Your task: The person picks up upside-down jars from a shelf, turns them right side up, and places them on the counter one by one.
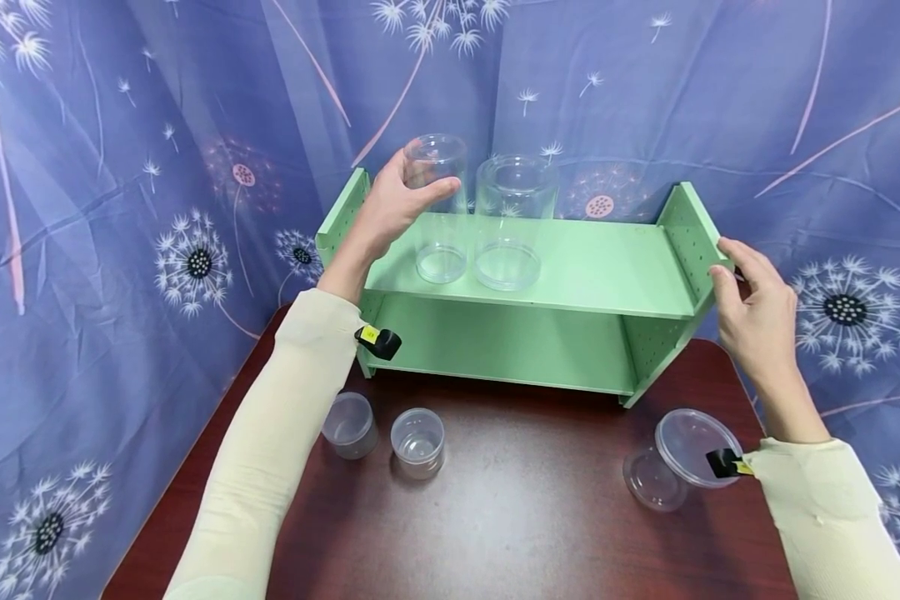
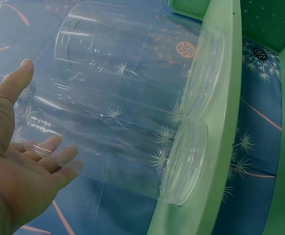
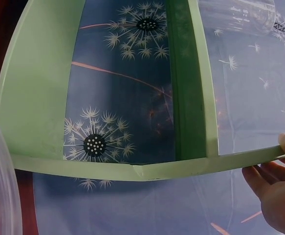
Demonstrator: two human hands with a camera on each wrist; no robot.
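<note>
Two tall clear plastic cylinders stand upright on the upper board of a green two-tier shelf [image 1: 600, 258]. My left hand [image 1: 397, 200] is at the upper part of the narrower left cylinder [image 1: 441, 221], its thumb apart from the wall and its fingers loosely spread, some seen through the plastic. In the left wrist view, the left hand [image 2: 25, 156] shows the thumb well away from the fingers. The wider cylinder [image 1: 512, 225] stands just to the right. My right hand [image 1: 757, 312] pinches the upper front edge of the shelf's right side panel [image 3: 176, 168] between thumb and fingers.
On the dark wooden table [image 1: 510, 517], two small clear cups, one left [image 1: 350, 427] and one right [image 1: 418, 442], stand before the shelf. A clear container with a wide round top [image 1: 693, 442] is near the right forearm. A blue dandelion-print curtain [image 1: 607, 100] hangs behind.
</note>
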